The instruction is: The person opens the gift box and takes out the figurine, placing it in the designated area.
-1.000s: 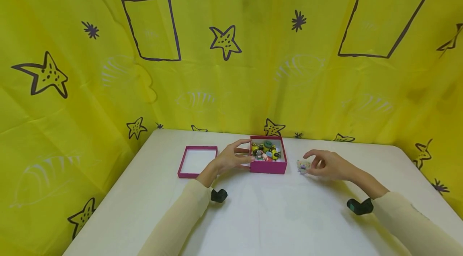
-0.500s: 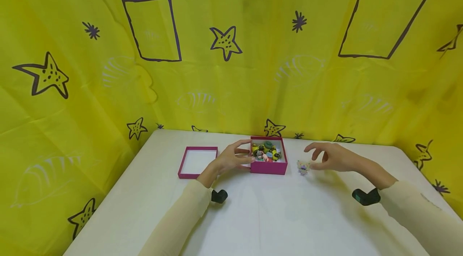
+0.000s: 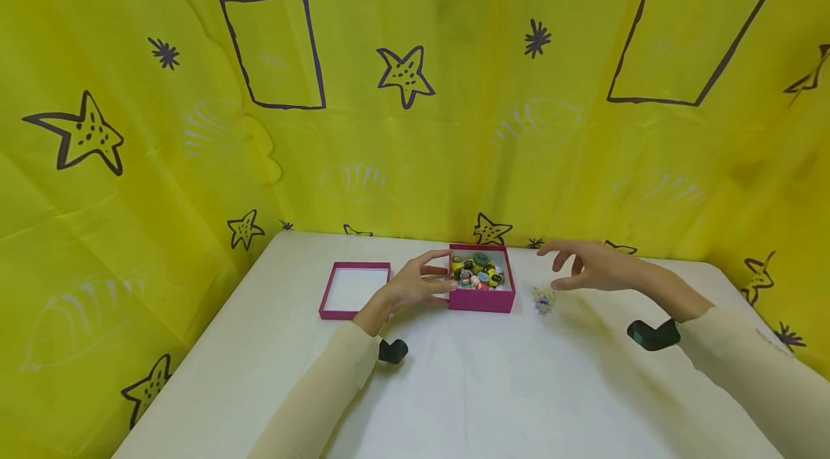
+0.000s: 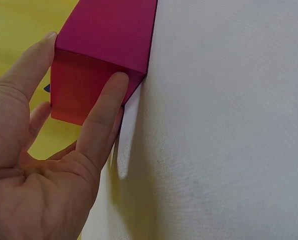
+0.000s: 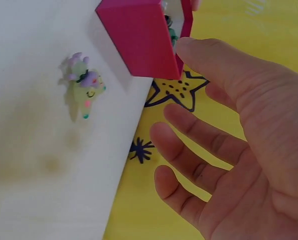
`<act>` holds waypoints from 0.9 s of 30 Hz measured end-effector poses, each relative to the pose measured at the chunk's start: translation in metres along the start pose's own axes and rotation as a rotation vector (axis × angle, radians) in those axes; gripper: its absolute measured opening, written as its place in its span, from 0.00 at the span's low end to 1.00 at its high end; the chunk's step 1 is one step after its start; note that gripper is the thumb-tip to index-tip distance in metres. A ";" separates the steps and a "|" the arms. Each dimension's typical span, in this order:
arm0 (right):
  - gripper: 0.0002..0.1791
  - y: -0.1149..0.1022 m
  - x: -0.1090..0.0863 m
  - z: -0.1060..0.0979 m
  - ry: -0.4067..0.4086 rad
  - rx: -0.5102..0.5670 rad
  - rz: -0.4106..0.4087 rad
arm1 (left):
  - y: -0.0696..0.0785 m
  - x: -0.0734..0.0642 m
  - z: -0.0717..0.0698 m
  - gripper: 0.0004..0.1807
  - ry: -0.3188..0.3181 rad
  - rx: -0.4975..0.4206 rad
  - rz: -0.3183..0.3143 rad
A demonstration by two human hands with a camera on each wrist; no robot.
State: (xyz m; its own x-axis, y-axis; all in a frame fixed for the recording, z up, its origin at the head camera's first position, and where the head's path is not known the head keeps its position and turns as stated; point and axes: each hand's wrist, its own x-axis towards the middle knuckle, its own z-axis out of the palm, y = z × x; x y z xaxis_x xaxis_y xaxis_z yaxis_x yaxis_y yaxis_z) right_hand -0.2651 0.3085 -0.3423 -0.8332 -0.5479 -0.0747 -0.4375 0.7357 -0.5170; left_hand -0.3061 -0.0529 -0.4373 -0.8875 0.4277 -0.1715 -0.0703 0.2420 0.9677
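A small figurine (image 3: 543, 300) lies on the desk (image 3: 493, 387), right of the box (image 3: 481, 301).
Probably light, hard and smooth, best pinched mid-body; the right grip (image 3: 590, 267) is relaxed, empty, nearby. The left grip (image 3: 413, 283) merely touches the likely stiff-card box.

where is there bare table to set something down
Widest: the front of the table, between the sleeves. A smaller patch: left of the lid, to the table's edge. Crowded: around the box, with the left hand at its left side, the figure close on its right, and the right hand hovering near.
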 end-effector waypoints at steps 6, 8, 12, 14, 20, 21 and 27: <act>0.33 -0.009 0.005 -0.004 0.009 -0.012 -0.036 | 0.001 0.000 0.000 0.41 0.000 -0.010 -0.002; 0.33 -0.011 0.007 -0.004 0.006 -0.008 -0.041 | 0.001 -0.001 0.000 0.41 0.000 -0.008 -0.003; 0.33 -0.016 0.011 -0.004 0.002 -0.005 -0.043 | 0.001 -0.001 0.000 0.41 0.002 0.007 -0.001; 0.33 -0.018 0.013 -0.005 0.004 -0.007 -0.039 | 0.001 -0.001 0.000 0.41 0.002 0.004 0.000; 0.31 -0.028 0.022 -0.006 0.015 -0.019 -0.075 | 0.001 -0.001 0.000 0.41 -0.006 -0.014 0.006; 0.31 -0.029 0.024 -0.005 0.017 -0.022 -0.085 | 0.001 -0.001 0.000 0.41 -0.007 -0.016 0.006; 0.30 -0.037 0.039 -0.001 0.015 -0.035 -0.115 | 0.000 0.000 0.000 0.41 -0.004 -0.011 0.007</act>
State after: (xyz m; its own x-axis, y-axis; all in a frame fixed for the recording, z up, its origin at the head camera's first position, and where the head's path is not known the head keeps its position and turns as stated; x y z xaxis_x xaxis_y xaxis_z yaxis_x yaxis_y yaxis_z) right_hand -0.2814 0.2602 -0.3247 -0.7817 -0.6236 -0.0038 -0.5418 0.6821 -0.4911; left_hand -0.3056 -0.0528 -0.4375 -0.8862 0.4329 -0.1651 -0.0691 0.2290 0.9710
